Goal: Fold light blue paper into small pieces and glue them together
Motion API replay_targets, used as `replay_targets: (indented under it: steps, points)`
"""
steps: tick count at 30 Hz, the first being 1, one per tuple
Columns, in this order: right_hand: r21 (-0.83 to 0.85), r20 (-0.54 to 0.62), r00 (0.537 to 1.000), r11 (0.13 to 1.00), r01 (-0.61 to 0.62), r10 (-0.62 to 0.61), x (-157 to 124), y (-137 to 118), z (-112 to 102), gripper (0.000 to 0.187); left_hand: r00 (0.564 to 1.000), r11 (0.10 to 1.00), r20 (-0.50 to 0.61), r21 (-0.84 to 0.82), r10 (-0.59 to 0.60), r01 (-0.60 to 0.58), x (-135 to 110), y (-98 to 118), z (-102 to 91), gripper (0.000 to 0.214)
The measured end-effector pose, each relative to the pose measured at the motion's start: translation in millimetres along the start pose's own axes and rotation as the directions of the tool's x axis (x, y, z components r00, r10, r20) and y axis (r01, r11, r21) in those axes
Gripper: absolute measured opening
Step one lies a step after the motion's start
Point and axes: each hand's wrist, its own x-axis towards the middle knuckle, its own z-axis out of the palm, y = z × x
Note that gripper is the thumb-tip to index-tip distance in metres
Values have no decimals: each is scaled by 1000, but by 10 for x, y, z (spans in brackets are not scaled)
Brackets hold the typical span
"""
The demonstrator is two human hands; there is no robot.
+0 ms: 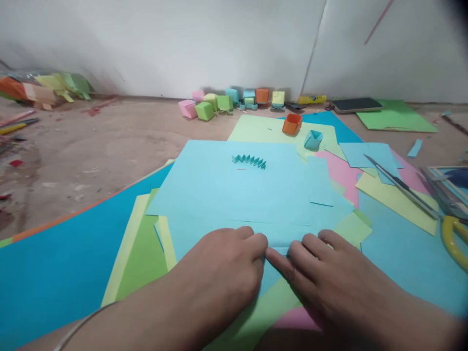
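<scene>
My left hand (234, 258) is closed, its curled fingers pressed at the near edge of the light blue paper sheets. My right hand (325, 263) is curled beside it, with one finger stretched toward the left hand's fingertips. Between the two hands shows a folded light blue paper strip (281, 250), pinched at both ends; most of it is hidden under the fingers. Beyond the hands lies a large light blue sheet (212, 187). On it rests a small teal accordion-folded paper strip (249, 160).
Farther back stand an orange paper box (292, 125) and a light blue paper box (313, 140). Several colored paper cubes (224, 102) line the wall. At right lie an open pair of scissors (402, 187), a yellow-handled tool (453, 239) and a phone (356, 105). Dark blue paper (73, 263) spreads left.
</scene>
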Motion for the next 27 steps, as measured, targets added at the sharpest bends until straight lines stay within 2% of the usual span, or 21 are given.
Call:
replay_targets:
  steps: [3, 5, 10, 16, 19, 23, 27]
  points:
    - [-23, -30, 999, 1000, -12, 11, 7, -16, -19, 32, 997, 1000, 75, -20, -17, 18, 18, 60, -54, 23]
    - [-50, -48, 998, 998, -29, 27, -9, -39, -51, 29, 997, 999, 66, -43, -28, 31, 19, 78, -63, 26]
    - [-166, -29, 997, 984, -70, 66, -173, -92, -127, 37, 990, 981, 35, -130, -139, 142, 14, 75, -57, 26]
    - [-349, 105, 989, 935, -57, 99, -373, -116, -123, 42, 999, 998, -9, -57, -40, 40, 0, 55, -47, 26]
    - [-336, 155, 985, 942, -26, 83, -369, -116, -122, 41, 999, 1000, -40, -20, -1, 0, -23, 10, 17, 23]
    - [-286, 94, 992, 957, -57, 87, -349, -115, -99, 42, 982, 996, -171, -15, 80, -83, -42, -64, 106, 16]
    - [-276, 70, 994, 959, -58, 80, -324, -128, -119, 40, 975, 992, -205, -74, 84, -101, -52, -92, 124, 17]
